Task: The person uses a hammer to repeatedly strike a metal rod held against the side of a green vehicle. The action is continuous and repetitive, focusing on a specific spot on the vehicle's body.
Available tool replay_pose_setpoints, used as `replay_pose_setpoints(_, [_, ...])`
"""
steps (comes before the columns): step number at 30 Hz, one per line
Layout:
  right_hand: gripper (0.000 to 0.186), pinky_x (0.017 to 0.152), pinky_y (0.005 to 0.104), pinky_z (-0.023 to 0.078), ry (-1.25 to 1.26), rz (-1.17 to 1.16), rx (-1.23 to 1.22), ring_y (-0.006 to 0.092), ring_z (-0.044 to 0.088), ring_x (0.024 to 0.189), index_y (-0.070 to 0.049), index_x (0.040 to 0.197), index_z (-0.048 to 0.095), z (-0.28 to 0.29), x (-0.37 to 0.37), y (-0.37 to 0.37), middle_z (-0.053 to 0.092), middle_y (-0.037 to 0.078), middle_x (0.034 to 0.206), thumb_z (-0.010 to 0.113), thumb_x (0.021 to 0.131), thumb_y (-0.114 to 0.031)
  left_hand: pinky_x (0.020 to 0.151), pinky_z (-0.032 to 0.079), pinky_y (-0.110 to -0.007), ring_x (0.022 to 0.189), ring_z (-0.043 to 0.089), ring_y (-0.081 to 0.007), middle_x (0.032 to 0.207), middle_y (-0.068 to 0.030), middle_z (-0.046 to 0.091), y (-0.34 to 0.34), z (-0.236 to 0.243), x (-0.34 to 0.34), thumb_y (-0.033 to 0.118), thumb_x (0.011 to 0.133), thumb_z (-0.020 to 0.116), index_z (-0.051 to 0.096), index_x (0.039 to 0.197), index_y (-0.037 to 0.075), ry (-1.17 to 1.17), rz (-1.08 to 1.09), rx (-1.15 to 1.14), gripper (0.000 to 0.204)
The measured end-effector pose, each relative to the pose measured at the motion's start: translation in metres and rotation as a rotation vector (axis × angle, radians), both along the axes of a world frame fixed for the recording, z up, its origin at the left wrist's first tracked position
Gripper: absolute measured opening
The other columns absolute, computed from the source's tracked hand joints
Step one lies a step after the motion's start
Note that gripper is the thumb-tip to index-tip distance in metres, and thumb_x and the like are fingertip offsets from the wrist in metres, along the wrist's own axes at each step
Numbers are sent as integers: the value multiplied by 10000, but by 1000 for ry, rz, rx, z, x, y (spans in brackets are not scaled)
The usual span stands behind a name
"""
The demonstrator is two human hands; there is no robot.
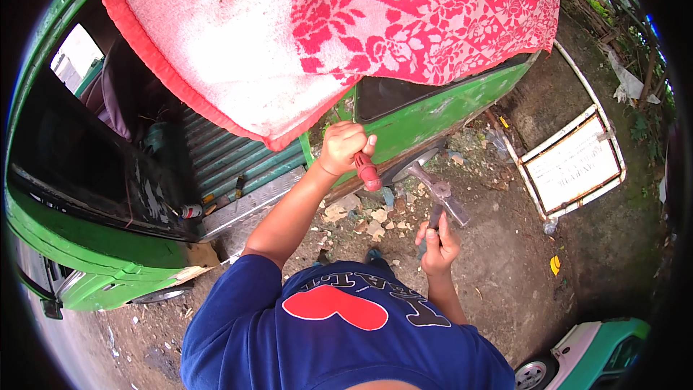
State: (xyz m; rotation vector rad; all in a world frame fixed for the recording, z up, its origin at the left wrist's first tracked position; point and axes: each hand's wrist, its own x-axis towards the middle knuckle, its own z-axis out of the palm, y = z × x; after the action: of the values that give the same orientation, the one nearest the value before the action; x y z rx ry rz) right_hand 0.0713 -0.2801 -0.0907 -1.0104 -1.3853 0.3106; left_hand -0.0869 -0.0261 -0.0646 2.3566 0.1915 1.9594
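Observation:
In my left hand [347,146], closed in a fist, is a tool with a red handle [369,173]. Its rounded butt points toward my right, and the rest of the tool is hidden by the fingers. The fist is in front of the green vehicle body [426,112], beside an open doorway; I cannot tell whether the tool touches the metal. My right hand [439,247] is wrapped round the dark handle of a hammer [442,193]. The hammer's worn metal head is raised, a short way to the right of the red handle and apart from it.
A red and white floral blanket [404,14] drapes over the vehicle. Inside the doorway, ribbed flooring [238,152] holds a spray can [191,211] and small tools. Broken chips [375,227] litter the ground. A white-panelled metal frame [574,162] lies at right; another vehicle [599,354] stands lower right.

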Motion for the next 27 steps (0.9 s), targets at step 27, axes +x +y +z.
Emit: replay_pose_setpoints(27, [540, 459, 313, 443, -604, 15, 247, 206, 576, 548, -211, 1179, 685, 58, -31, 12, 604, 61, 734, 717, 686, 7, 507, 425, -368, 518, 508, -265, 613, -85, 509, -12, -16, -11, 96, 883, 629, 409, 626, 46, -231, 1, -168, 341])
